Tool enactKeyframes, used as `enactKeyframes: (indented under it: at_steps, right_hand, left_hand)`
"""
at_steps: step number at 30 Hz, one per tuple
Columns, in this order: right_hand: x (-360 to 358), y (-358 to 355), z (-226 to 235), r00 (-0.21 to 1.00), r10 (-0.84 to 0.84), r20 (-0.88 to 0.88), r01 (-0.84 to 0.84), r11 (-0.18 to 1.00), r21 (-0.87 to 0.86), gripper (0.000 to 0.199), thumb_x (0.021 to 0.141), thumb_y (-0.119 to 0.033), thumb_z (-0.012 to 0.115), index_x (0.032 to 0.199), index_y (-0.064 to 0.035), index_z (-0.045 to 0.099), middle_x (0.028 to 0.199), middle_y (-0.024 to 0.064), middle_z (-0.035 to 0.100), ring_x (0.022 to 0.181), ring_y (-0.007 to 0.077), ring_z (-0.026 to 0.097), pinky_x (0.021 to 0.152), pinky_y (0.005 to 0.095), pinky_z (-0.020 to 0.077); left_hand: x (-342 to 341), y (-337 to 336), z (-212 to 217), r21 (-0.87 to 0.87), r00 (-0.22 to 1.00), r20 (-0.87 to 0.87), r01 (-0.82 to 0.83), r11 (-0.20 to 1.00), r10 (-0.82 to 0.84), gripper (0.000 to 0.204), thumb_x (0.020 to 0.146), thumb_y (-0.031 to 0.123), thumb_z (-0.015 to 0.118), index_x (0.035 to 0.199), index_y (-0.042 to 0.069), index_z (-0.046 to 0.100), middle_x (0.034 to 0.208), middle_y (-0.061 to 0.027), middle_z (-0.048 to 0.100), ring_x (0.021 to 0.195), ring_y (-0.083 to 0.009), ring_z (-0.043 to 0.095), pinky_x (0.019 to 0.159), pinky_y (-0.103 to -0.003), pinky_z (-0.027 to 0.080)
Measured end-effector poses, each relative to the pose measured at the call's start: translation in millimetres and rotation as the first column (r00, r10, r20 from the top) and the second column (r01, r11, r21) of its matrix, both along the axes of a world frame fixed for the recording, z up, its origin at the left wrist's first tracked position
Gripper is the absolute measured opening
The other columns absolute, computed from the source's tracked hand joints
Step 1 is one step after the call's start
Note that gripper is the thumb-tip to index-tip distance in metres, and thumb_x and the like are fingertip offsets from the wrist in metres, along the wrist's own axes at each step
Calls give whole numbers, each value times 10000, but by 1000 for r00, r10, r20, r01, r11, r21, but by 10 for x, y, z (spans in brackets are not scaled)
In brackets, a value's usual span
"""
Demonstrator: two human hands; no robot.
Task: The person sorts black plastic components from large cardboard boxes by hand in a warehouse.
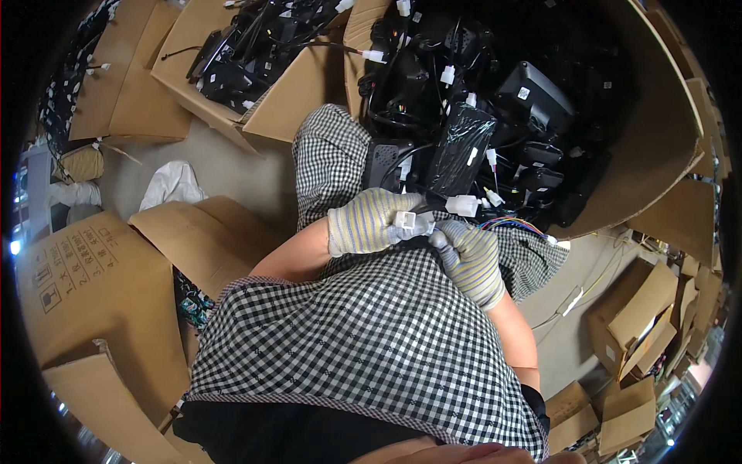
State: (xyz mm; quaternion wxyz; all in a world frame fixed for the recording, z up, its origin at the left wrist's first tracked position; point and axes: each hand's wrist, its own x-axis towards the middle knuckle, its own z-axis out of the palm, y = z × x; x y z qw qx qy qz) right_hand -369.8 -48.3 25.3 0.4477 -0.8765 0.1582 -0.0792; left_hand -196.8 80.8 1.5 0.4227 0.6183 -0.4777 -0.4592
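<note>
Both of my hands wear striped grey-and-yellow knit gloves and nearly meet over my lap. My left hand (pixel 365 222) is closed on a white plastic connector (pixel 404 220), its socket end facing up. Close beside it my right hand (pixel 469 263) is pinched, its fingertips at the same connector's side; whatever lies between them is too small to make out. Just above the fingers a larger white connector (pixel 462 206) sits on a black cable. Multicoloured wires (pixel 516 222) with a white plug run out past my right hand.
Before me a large carton (pixel 653 182) holds black plastic-cased units (pixel 535 97) and a plastic-wrapped black block (pixel 461 151). Another carton (pixel 290 116) at the upper left holds more cabled black parts. Open boxes stand left (pixel 100 278) and right (pixel 638 313). A loose cable (pixel 573 301) lies on the floor.
</note>
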Motion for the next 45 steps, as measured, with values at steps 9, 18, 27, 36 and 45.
enactKeyframes:
  at_steps: [9,18,27,36,45]
  right_hand:
    - [210,-303,-17,981,109,158,-84,984,-155,179,908,-216,587,951,-73,687,782,145,657,690,335,636,630,389,512]
    - [1763,-926,-313,965,-182,-189,65,863,-500,205,865,-180,530,963,-147,707,1024,138,674,880,330,659,745,406,546]
    - [1967,-1215,-641,894,-447,-23,446,895,-14,382,924,-422,527,939,-82,701,838,162,684,837,332,659,755,426,507]
    - [807,-901,53,932,48,358,-37,999,-39,304,894,-352,599,881,-60,683,841,133,641,785,311,631,716,387,504]
    - [58,-468,467,993,84,87,-42,913,-405,237,856,-294,616,838,-60,649,984,126,589,696,301,624,597,409,504]
  left_hand:
    - [4,69,57,-44,992,122,-10,999,15,326,889,282,652,1116,49,633,904,-79,676,710,-203,659,624,-294,502]
    - [-94,390,-238,63,680,-713,-179,982,170,406,845,72,629,1231,-9,536,1130,-110,634,1033,-186,604,923,-290,469]
    - [19,99,-57,32,907,-250,-342,939,339,783,787,594,678,1166,-81,555,799,-87,622,568,-94,480,529,-218,397]
    - [139,-80,3,-438,792,87,-515,737,605,585,916,501,545,1110,-48,600,1056,-162,623,991,-271,585,882,-406,467]
    - [0,-582,367,-582,750,613,217,784,248,372,920,281,562,1250,132,476,1239,-134,579,1254,-400,459,1111,-579,235]
